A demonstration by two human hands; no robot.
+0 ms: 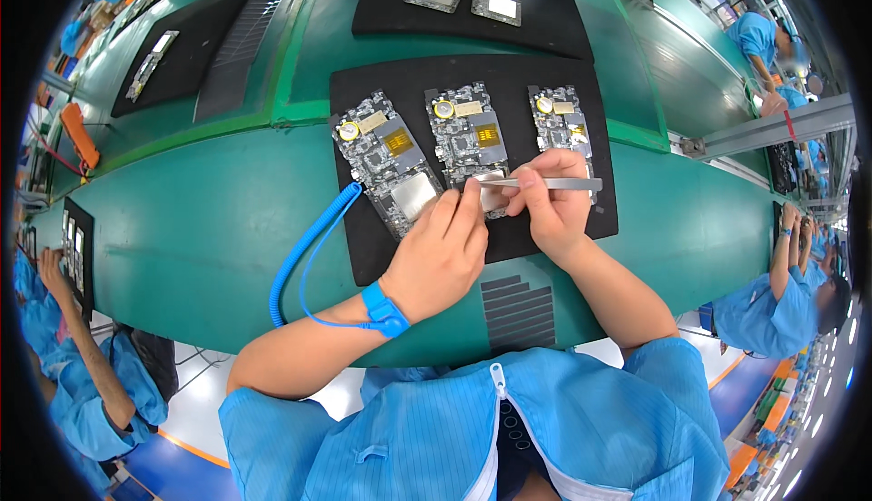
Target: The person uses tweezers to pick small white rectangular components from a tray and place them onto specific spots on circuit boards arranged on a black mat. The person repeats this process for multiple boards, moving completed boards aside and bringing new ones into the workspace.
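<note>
My right hand [559, 215] is closed around metal tweezers [572, 184], held nearly level with their tip pointing left over the lower part of the middle circuit board [465, 142]. My left hand [434, 260] bends over that board's lower left edge, fingers drawn together with the index fingertip at the tweezers' tip. Anything pinched there is too small to make out. The board carries a round, yellow-rimmed part, an amber patch and a silver plate. Similar circuit boards lie to the left [377, 158] and right [552, 121] on the black mat [510, 124].
A blue wrist strap [385, 312] with a coiled cord [289, 265] is on my left wrist. Dark strips [518, 315] lie near the green table's [182, 256] front edge. A second black mat [563, 19] behind bears two boards. Other people in blue work at both sides.
</note>
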